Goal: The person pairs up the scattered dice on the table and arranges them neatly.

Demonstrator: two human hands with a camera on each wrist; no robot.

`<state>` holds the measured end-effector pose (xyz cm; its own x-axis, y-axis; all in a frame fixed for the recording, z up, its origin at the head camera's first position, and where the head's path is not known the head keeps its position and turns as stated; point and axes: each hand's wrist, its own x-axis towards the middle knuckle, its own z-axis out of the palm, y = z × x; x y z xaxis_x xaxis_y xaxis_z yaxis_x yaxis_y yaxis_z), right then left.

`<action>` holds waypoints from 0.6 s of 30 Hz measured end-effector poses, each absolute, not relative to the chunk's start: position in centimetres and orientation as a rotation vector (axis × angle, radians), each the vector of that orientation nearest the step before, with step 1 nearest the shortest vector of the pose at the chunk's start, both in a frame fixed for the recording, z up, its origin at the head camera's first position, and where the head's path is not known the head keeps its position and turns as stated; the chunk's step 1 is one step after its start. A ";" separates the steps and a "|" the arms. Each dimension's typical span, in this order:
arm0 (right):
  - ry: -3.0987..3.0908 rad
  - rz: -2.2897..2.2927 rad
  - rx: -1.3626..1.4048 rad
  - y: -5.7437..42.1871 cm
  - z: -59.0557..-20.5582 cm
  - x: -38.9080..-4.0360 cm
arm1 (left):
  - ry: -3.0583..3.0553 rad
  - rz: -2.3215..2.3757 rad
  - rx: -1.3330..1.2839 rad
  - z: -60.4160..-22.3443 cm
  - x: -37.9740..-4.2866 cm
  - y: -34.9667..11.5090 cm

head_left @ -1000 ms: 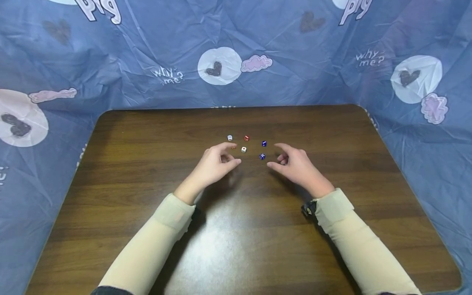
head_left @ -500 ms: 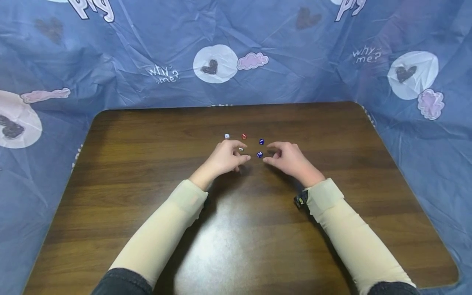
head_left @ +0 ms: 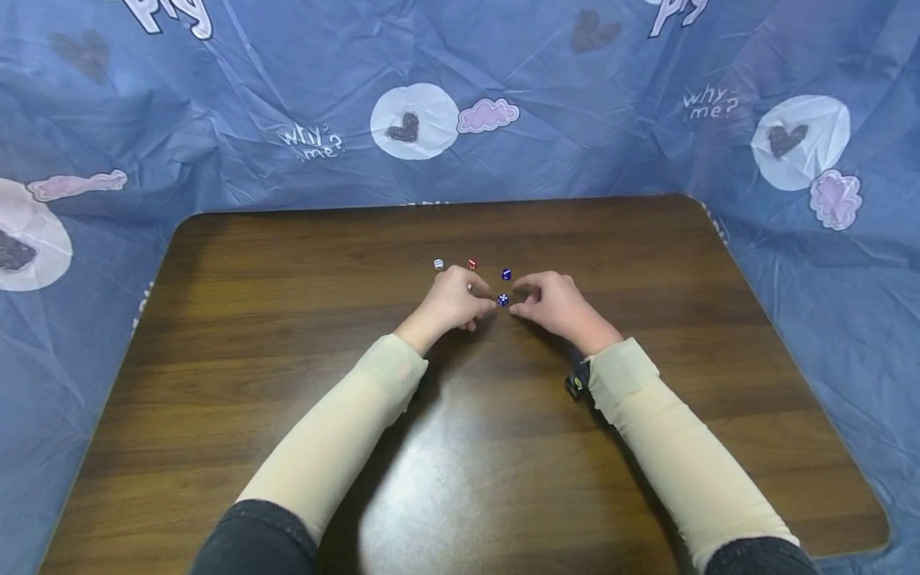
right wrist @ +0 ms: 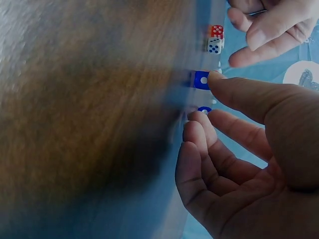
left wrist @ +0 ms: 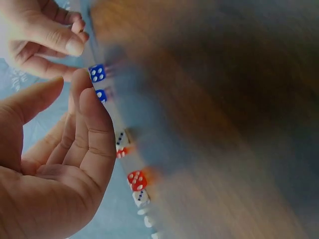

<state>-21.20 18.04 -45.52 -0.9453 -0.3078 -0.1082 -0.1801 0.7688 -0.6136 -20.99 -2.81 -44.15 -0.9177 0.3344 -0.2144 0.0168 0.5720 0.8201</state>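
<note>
"What are the hands doing?"
"The left hand [head_left: 451,300] has its thumb and pointing finger spread apart, with a gap. The right hand [head_left: 553,303] does too, and its other fingers bend softly."
"Where's the near blue die [head_left: 503,299]?"
"On the brown table [head_left: 287,343], in between the two thumbs. It's just beside both thumb tips. I can't tell if they touch it."
"And the far blue die [head_left: 506,274]?"
"A bit behind it, close to the right pointing finger."
"Any more?"
"Yes! A red die [head_left: 471,263] and a white die [head_left: 438,264] sit behind the left hand. A bit of another white die [head_left: 470,286] peeks out there."
"What's behind the table?"
"A crinkly blue sheet [head_left: 287,96] with hearts [head_left: 404,128]."
</note>
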 end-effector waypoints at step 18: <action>2.739 -0.979 -0.355 18.5 -45.8 -21.4 | 2.632 1.129 0.197 -45.2 -21.9 0.2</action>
<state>-21.44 18.45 -45.78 -0.9488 -0.2941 -0.1154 -0.1543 0.7501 -0.6430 -21.94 0.17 -45.24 -0.9542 0.2292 -0.1924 0.0185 0.6868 0.7266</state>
